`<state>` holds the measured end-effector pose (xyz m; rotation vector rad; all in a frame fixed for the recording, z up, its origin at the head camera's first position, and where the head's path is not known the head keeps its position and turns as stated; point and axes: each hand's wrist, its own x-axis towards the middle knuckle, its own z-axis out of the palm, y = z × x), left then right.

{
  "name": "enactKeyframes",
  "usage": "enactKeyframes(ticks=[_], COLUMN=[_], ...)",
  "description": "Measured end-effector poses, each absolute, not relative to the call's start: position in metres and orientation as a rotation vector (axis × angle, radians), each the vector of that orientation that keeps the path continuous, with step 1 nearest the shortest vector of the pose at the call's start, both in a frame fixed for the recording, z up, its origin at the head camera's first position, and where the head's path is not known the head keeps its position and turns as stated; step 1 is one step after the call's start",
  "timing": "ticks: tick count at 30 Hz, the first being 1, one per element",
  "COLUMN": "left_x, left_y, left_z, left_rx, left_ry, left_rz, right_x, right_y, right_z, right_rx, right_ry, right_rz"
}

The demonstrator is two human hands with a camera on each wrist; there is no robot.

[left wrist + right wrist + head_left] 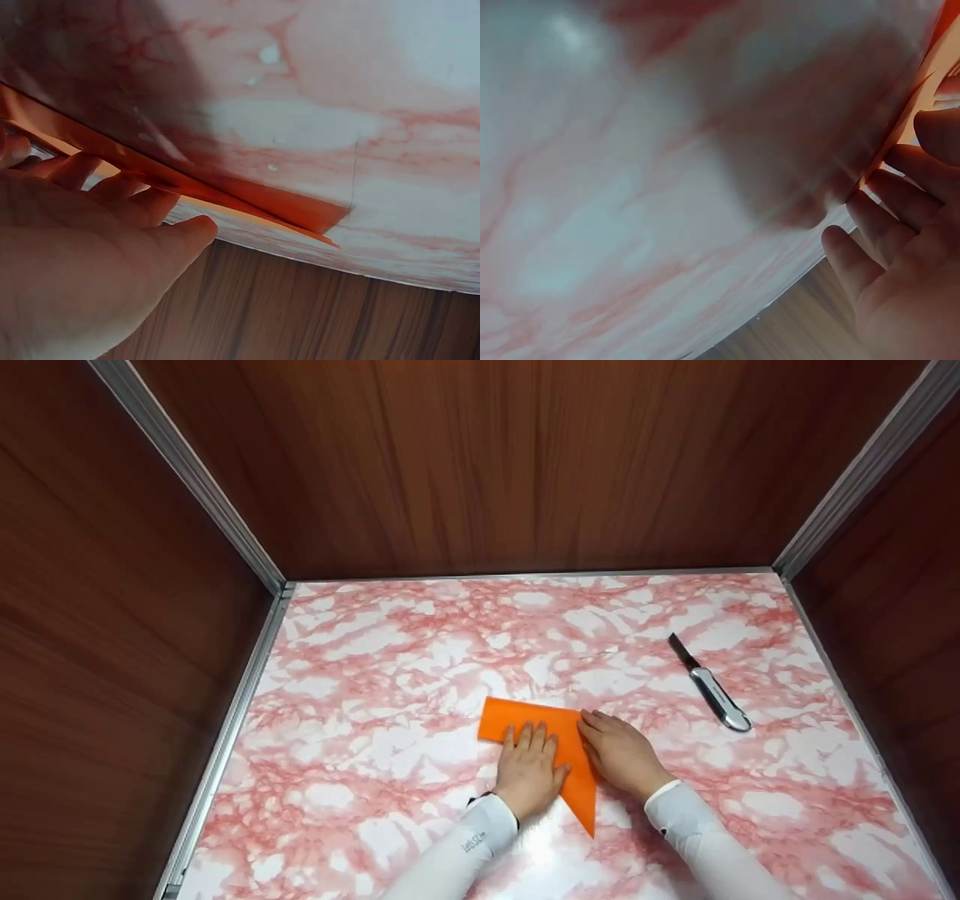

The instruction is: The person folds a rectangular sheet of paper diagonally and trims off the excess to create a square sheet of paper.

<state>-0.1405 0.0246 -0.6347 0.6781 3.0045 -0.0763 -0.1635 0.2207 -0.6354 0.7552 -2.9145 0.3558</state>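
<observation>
A folded sheet of orange paper (pixel 574 746) lies on the table, one arm reaching left and a pointed end toward the person. My left hand (pixel 527 776) rests on it with fingers extended, palm down. At the paper's right edge, my right hand (pixel 621 754) touches it with fairly straight fingers. In the left wrist view the orange paper (pixel 277 206) shows two layers slightly apart near its tip, beside the left hand (pixel 90 247). The right wrist view has the right hand's (pixel 907 247) fingers along the paper's edge.
A utility knife (pixel 711 686) with a grey and black handle lies to the right, its dark blade end pointing away. The table (pixel 360 660) has a red and white marbled top. Brown wood-grain panels (pixel 480 465) with metal edges enclose it at the back and sides.
</observation>
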Motion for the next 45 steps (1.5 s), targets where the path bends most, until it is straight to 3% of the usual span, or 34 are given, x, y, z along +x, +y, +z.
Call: enactKeyframes(ticks=[35,45], left_x=[-0.174,-0.188], left_y=[0.012,0.005], left_z=[-0.62,-0.627], left_rx=[0.644,0.818], left_ry=[2.929,2.892], left_rz=[-0.159,-0.035], right_x=[-0.117,-0.105], right_y=[0.195,0.181], right_z=[-0.638,-0.637], right_rx=[0.778,0.807], right_ry=[-2.937,-2.928], right_rz=[0.42,0.318])
